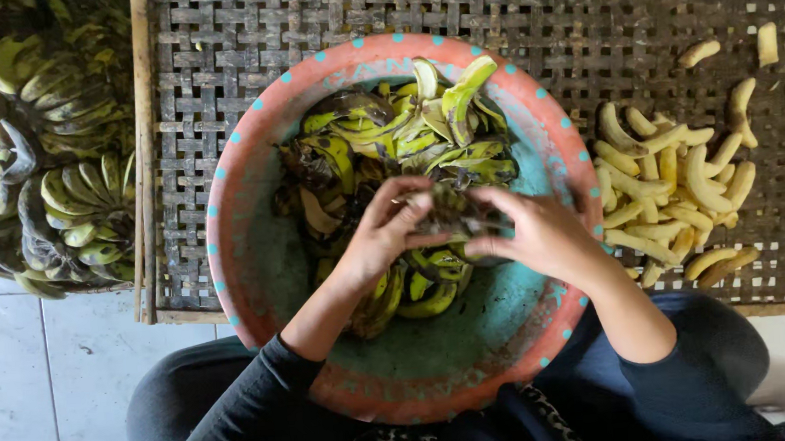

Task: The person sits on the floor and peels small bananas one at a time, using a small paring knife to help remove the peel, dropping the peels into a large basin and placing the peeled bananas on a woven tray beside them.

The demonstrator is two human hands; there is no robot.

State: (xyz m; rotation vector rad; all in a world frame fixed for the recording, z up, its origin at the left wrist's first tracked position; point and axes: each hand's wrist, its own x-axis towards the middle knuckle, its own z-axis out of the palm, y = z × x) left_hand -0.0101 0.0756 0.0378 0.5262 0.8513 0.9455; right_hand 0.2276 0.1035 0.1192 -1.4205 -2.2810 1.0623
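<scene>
soft fruit, dark skin

we hold a dark-skinned banana (447,215) over the basin (226,204), left hand (384,230) and right hand (541,233) both closed on it, fingers at either end. it looks light, soft and a bit slippery; we judge gripping near the tips safest. peeled bananas (666,183) lie on the woven mat (583,41).

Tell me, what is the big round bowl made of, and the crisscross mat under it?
The bowl looks like plastic: smooth orange rim with evenly spaced teal dots and a dull teal inside. The mat seems to be woven bamboo or a similar split wood: flat, dry, grey-brown strips crossing over and under with small gaps.
</scene>
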